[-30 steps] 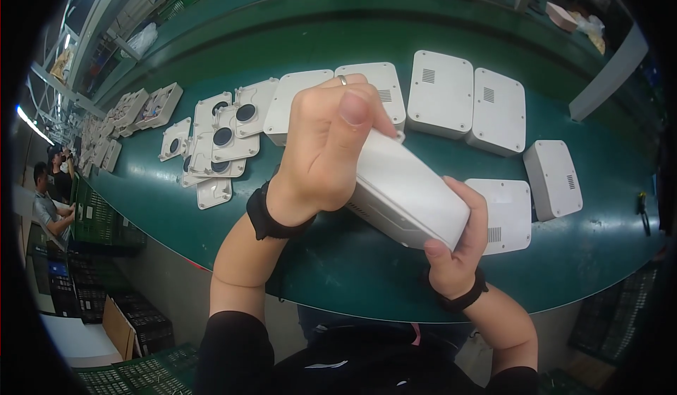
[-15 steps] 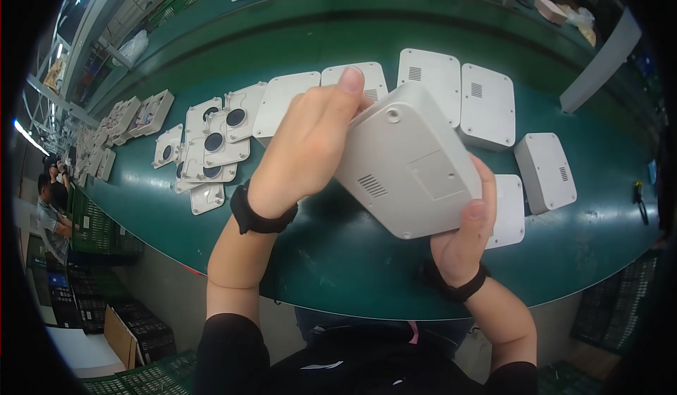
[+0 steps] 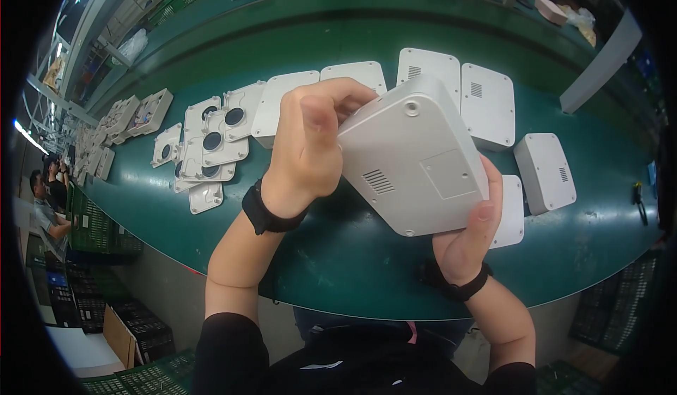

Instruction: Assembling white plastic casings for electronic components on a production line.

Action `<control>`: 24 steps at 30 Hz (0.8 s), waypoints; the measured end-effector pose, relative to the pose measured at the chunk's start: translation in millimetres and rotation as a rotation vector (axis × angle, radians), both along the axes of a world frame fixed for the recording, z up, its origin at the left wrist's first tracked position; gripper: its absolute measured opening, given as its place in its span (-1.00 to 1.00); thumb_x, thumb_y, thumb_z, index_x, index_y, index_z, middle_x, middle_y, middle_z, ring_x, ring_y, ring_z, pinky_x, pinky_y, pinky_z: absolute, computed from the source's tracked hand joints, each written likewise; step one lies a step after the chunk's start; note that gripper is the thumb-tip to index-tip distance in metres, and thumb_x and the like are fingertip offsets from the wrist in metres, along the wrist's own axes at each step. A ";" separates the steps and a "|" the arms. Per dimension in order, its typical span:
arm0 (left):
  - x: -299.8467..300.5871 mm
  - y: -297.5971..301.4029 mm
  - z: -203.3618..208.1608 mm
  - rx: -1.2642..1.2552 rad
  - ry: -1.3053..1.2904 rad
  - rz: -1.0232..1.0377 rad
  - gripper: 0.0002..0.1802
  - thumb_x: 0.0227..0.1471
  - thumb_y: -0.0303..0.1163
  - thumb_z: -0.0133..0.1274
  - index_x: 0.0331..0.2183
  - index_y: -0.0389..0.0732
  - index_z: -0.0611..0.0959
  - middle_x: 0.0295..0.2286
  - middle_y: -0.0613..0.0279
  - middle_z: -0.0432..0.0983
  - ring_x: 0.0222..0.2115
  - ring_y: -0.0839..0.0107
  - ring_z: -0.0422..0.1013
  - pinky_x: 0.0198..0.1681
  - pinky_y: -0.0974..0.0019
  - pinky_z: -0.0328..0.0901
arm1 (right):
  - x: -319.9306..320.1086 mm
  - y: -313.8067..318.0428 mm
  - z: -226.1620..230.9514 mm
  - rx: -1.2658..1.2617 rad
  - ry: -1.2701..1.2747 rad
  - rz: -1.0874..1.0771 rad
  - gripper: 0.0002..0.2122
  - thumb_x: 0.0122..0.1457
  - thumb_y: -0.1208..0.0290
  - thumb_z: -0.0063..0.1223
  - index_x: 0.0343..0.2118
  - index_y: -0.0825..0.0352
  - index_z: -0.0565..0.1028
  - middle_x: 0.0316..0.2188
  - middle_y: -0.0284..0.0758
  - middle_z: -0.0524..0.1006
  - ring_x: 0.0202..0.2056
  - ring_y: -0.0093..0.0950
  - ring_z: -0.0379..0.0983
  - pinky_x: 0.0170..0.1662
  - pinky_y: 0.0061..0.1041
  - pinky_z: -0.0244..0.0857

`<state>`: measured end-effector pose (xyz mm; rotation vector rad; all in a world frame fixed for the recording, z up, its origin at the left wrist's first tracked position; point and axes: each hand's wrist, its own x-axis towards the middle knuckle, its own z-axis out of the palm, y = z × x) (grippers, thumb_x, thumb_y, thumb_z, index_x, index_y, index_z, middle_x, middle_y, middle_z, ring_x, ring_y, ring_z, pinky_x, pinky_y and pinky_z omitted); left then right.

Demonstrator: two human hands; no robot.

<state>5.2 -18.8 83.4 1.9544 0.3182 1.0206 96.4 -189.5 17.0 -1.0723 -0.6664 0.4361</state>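
Observation:
A white plastic case [image 3: 398,173] with rounded corners, a vent grille, a rectangular panel outline and corner screw holes is held tilted above the table. My right hand [image 3: 471,236] grips its lower right corner, thumb on the vented face and fingers along the side. At the upper left edge, my left hand [image 3: 310,141] has its fingers bent against the case. Its thumb stands raised off the vented face, and the fingertips are hidden behind the case. Behind it lie similar white cases [image 3: 488,106], and another case [image 3: 546,173] rests at the right.
White panels with round dark speakers [image 3: 213,141] lie overlapping at the left of the green table [image 3: 338,268]. Open white housings [image 3: 151,113] sit farther left. A grey post [image 3: 603,60] rises at the right, near a small yellow-and-black tool [image 3: 639,201]. Other people [image 3: 49,204] are at far left.
My left thumb has lifted off the case's upper corner, and the left hand has turned and shifted slightly down and right. The case has moved a little to the right.

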 end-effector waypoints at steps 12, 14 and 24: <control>-24.7 0.9 31.8 0.234 0.058 0.074 0.21 -0.30 0.71 -0.57 -0.54 -0.38 0.58 -0.63 0.14 0.46 -0.60 0.34 0.41 -0.48 0.41 0.27 | -8.1 -2.5 -3.9 0.093 -0.327 0.213 -0.27 -0.17 0.40 0.42 0.06 0.43 0.22 -0.06 -0.18 0.41 -0.08 -0.46 0.40 -0.03 -0.50 0.31; -30.3 4.0 33.3 0.331 0.011 0.052 0.18 -0.31 0.71 -0.46 -0.56 -0.37 0.58 -0.67 0.14 0.44 -0.63 0.30 0.41 -0.51 0.39 0.27 | -10.0 -1.9 -4.1 0.012 -0.415 0.182 -0.33 -0.24 0.51 0.41 0.00 0.43 0.30 -0.12 -0.18 0.45 -0.14 -0.46 0.44 -0.08 -0.51 0.34; -34.6 -2.3 35.3 0.581 -0.034 0.021 0.38 -0.65 0.80 -0.81 -0.60 -0.37 0.57 -0.64 0.16 0.48 -0.57 0.36 0.42 -0.48 0.42 0.26 | -15.0 -4.0 -11.5 0.072 -0.414 0.145 -0.44 -0.27 0.60 0.37 -0.11 0.42 0.38 -0.17 -0.17 0.48 -0.19 -0.46 0.46 -0.16 -0.53 0.36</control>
